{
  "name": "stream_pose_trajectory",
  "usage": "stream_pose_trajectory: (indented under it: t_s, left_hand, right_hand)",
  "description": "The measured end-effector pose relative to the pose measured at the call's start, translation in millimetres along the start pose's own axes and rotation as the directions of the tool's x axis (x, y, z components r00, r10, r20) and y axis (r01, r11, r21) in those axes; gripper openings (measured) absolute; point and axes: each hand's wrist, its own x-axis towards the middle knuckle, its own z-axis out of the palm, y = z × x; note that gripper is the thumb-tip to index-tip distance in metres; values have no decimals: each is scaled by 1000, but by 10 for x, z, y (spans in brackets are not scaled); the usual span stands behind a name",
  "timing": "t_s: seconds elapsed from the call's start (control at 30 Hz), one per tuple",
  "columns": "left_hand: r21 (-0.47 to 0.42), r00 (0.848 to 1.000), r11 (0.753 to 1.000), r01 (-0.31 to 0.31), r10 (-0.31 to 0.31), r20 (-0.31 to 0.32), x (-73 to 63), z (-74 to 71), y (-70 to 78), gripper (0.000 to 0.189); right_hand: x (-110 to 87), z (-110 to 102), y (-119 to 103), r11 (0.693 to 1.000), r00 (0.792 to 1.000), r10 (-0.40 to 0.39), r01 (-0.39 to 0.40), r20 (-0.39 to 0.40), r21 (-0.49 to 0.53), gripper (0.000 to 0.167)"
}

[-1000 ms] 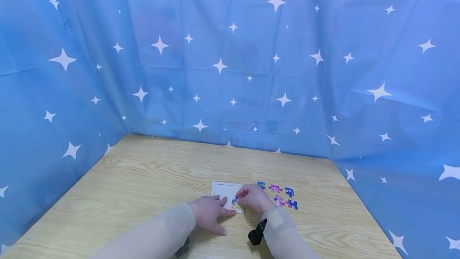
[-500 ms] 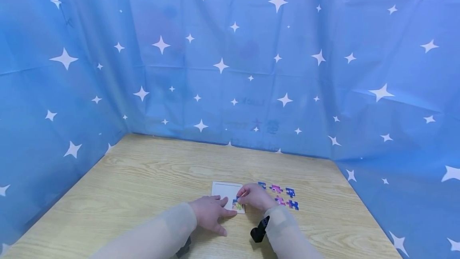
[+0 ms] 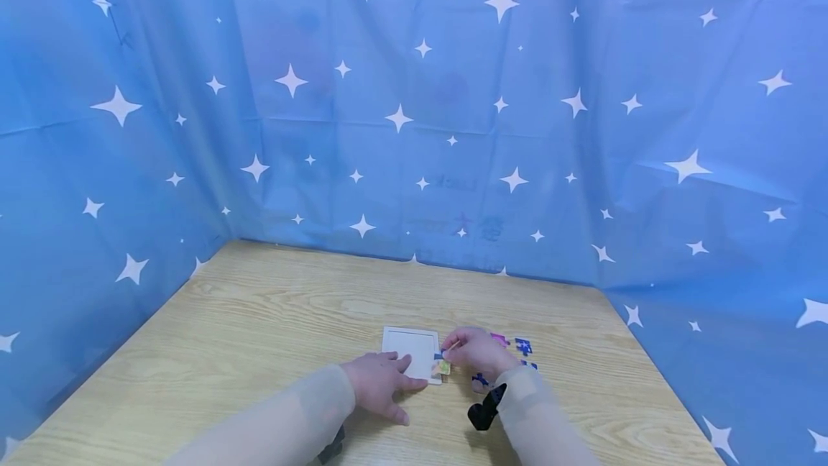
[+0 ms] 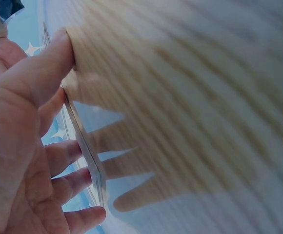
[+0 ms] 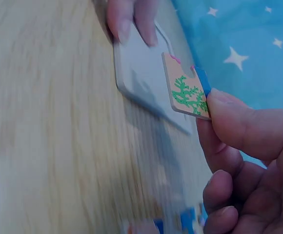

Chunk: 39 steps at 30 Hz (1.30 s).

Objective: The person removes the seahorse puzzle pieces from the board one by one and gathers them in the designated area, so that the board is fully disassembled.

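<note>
My right hand (image 3: pixel 480 351) pinches a jigsaw piece (image 5: pixel 188 90) between thumb and forefinger. The piece is peach with a green seaweed-like print and a blue corner. It is held over the right edge of a white puzzle tray (image 3: pixel 409 342), apart from it in the right wrist view. With fingers spread, my left hand (image 3: pixel 380 383) rests on the near left part of the tray. In the left wrist view, the fingers (image 4: pixel 75 185) of this hand lie over the tray's edge (image 4: pixel 90 151), and the thumb reaches toward the table.
Loose jigsaw pieces lie right of the tray, among them a blue one (image 3: pixel 523 346) and a pink one (image 3: pixel 499 339); my right hand partly hides this group. A dark blue piece (image 3: pixel 480 379) shows beside the right wrist. A starry blue curtain (image 3: pixel 414 106) borders the wooden table (image 3: pixel 291 293).
My right hand has moved right, taking the seaweed-print jigsaw piece from the tray's lower right corner out over its edge. The left hand has stayed in place.
</note>
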Motion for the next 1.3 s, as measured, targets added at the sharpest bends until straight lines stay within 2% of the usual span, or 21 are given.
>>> stream_pose_trajectory:
  t_s: [0.3, 0.53, 0.8, 1.03, 1.3]
  left_hand:
    - [-8, 1000, 1000, 11, -11, 5, -6, -2, 6, 63]
    - [-23, 1000, 999, 22, -21, 14, 3, 5, 5, 62]
    - [-34, 999, 999, 33, -32, 18, 10, 8, 8, 62]
    - [-36, 999, 999, 32, -31, 22, 13, 3, 18, 62]
    - [-23, 1000, 999, 22, -21, 18, 13, -7, 11, 63]
  right_hand:
    - [-99, -230, 158, 999, 998, 37, -37, -41, 0, 12]
    - [-221, -464, 292, 998, 998, 48, -46, -36, 35, 13]
    - [-370, -749, 457, 993, 991, 116, -117, -69, -10, 12]
    - [-499, -981, 648, 988, 989, 140, -142, -44, -57, 12]
    - [-635, -1104, 789, 981, 986, 165, -167, -24, -96, 10]
